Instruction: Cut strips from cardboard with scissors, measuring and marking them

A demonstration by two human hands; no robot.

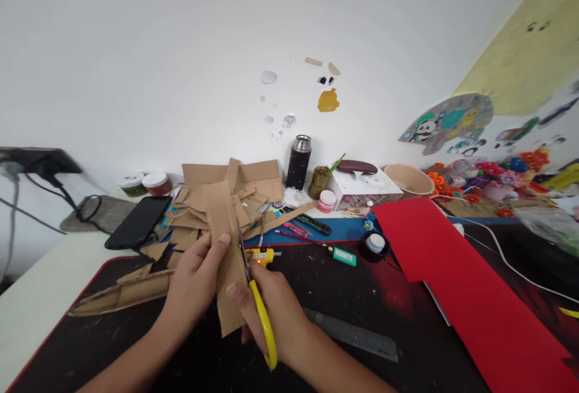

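Observation:
My left hand is closed on a long cardboard strip, its thumb on the strip's face. The strip stands tilted up above the black mat. My right hand grips scissors with yellow handles; part of the handle is hidden by the fingers. The scissor blades point away from me and lie along the strip's right edge. Just behind the right hand, a yellow glue gun is partly hidden. Cardboard scraps are piled behind the left hand.
A clear ruler lies right of my right hand. Red sheet covers the mat's right side. Behind stand a black bottle and a white box. A phone and a curved cardboard piece are at left.

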